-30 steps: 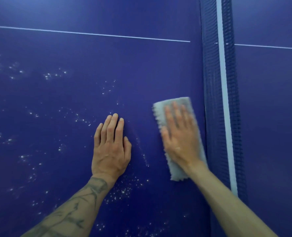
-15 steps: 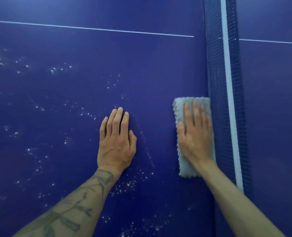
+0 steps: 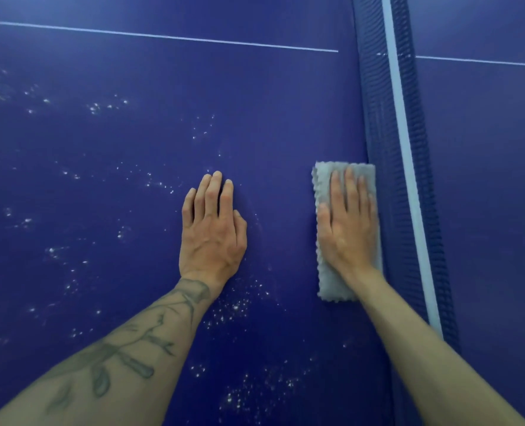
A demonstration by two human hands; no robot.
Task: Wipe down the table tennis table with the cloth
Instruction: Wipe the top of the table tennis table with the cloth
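Right hand [image 3: 347, 232] flat, fingers straight, pressing the folded grey cloth [image 3: 335, 287] onto the desk [image 3: 285, 118] centre-right of frame, just beside the net [image 3: 393, 149]; left hand [image 3: 213, 238] flat, empty, mid-frame; cloth looks soft, light, limp, so best driven under a spread palm.

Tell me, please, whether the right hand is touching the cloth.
Touching. The head view shows the right hand lying flat on top of the cloth, fingers straight, with no gap between them.
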